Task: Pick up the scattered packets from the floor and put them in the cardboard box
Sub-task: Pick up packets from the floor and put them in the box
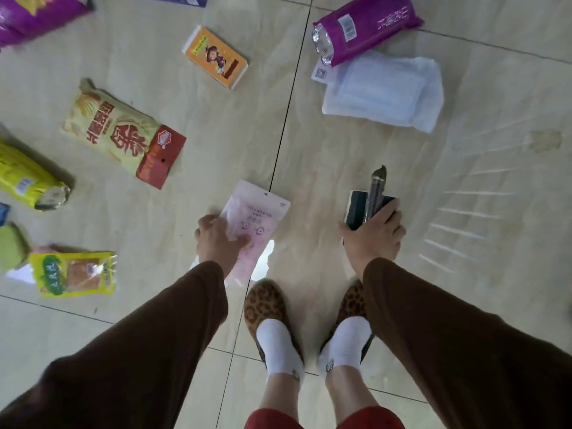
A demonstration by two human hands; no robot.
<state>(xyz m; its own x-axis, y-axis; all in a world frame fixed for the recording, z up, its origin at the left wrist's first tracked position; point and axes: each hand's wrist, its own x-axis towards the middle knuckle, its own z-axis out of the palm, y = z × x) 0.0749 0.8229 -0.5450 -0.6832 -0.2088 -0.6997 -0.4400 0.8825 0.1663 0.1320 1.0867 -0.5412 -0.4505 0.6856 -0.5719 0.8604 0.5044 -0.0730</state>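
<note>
— What do we record for the hands?

— We note the left hand [216,239] gripping the pink packet [253,224] at its near left corner, thumb laid across the face. The right hand [376,235] is clamped on a dark box [356,209] together with a slim dark packet [376,188], which sticks up past the fingers.

— And where does the pink packet sit?

— We take it as our landmark. It lies just ahead of the leopard-print slippers [267,305] and across a dark joint in the tiled floor [235,134] (whether it is lifted clear of the tiles we cannot tell).

— The rest of the scatter?

— Left of the pink packet and farther away: a yellow and red bag [123,134]. Beyond that, an orange box [216,57] with a cartoon figure. Far left: a lime-green bag [28,181], and nearer us a yellow-green snack packet [74,274]. Far to the right beyond the pink packet: a clear packet of white pads [387,91], with a purple bag [365,26] overlapping its far edge. Another purple bag [34,17] lies at the far left corner.
</note>
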